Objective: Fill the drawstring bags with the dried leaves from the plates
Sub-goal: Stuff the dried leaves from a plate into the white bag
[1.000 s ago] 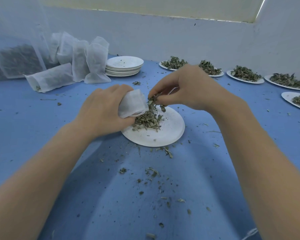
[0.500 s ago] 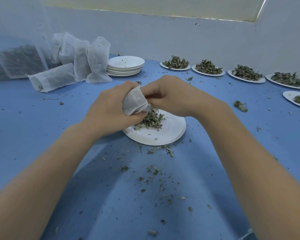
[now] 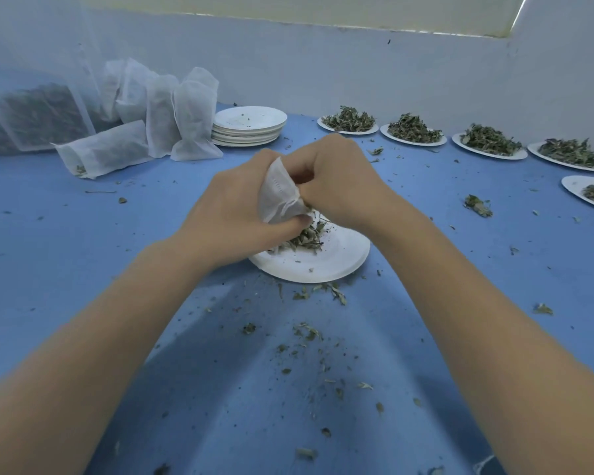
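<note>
My left hand [image 3: 234, 217] grips a small white drawstring bag [image 3: 277, 193] just above a white plate [image 3: 336, 265] in the middle of the blue table. A small heap of dried leaves [image 3: 302, 238] lies on the plate's left part, partly under the bag. My right hand [image 3: 336, 176] has its fingers curled at the bag's mouth; what they pinch is hidden. Several plates heaped with dried leaves [image 3: 348, 120] stand along the back right.
Several white bags [image 3: 186, 114] stand or lie at the back left, beside a stack of empty plates [image 3: 249, 126]. A large clear sack of leaves [image 3: 31, 114] is at the far left. Leaf crumbs [image 3: 306, 332] are scattered over the blue table [image 3: 83, 234].
My right hand has moved down and left from above the plate to the bag's mouth. My left hand has raised and tilted the bag slightly.
</note>
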### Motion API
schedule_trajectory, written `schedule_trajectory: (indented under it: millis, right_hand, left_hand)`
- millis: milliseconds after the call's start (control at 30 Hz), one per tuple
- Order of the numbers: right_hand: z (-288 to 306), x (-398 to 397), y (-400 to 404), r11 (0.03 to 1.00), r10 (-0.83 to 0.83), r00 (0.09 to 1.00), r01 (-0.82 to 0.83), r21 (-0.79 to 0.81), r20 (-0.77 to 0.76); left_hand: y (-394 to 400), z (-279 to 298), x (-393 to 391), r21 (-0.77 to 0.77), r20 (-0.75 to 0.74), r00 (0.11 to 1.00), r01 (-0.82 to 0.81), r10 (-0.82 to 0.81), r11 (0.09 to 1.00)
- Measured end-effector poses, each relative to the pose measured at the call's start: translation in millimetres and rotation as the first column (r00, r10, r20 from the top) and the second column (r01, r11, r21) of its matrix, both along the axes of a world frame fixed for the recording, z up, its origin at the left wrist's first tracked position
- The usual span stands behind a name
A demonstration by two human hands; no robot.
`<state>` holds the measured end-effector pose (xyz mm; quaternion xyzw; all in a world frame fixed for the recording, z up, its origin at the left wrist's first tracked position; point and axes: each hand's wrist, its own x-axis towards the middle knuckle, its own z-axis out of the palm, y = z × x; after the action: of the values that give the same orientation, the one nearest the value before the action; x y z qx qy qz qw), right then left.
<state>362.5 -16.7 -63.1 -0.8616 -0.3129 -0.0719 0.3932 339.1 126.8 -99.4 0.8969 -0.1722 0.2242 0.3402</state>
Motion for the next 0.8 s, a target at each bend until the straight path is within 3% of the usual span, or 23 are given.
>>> schedule_trajectory:
  millis: [133,267,333,433,533,600,700,800]
  right_hand:
    - [6,-3,-9,0.973,0.227,0.965,-0.229,-0.004,-0.135]
    - [16,0,-21,0.961,0.276,0.952,-0.274,0.035,-0.134]
    - [18,2,-26,0.971,0.232,0.968,-0.227,0.07,-0.094]
    - [14,8,-29,0.994,0.037,0.998,-0.033,0.102,-0.042]
    - [2,16,-29,0.953,-0.164,0.986,0.167,-0.252,0.031]
    - [-6,19,-29,0.869,-0.198,0.979,0.155,-0.47,-0.043]
    - [-20,20,-24,0.825,-0.146,0.975,0.026,-0.564,-0.168]
    - [-24,20,-23,0.806,-0.126,0.975,-0.006,-0.592,-0.181]
  left_hand:
    - [10,4,-1,0.033,0.016,1.0,0.005,-0.005,0.999]
    - [27,4,1,0.142,0.016,0.998,-0.063,0.061,0.988]
    - [34,4,2,0.154,0.025,0.996,-0.092,0.09,0.984]
    - [41,3,4,0.159,0.035,0.991,-0.133,0.129,0.978]
    - [45,2,5,0.175,0.031,0.988,-0.154,0.151,0.972]
    - [46,1,7,0.181,0.033,0.987,-0.162,0.159,0.97]
    - [47,-1,8,0.176,0.037,0.983,-0.182,0.178,0.967]
    - [48,-1,10,0.167,0.021,0.981,-0.194,0.193,0.967]
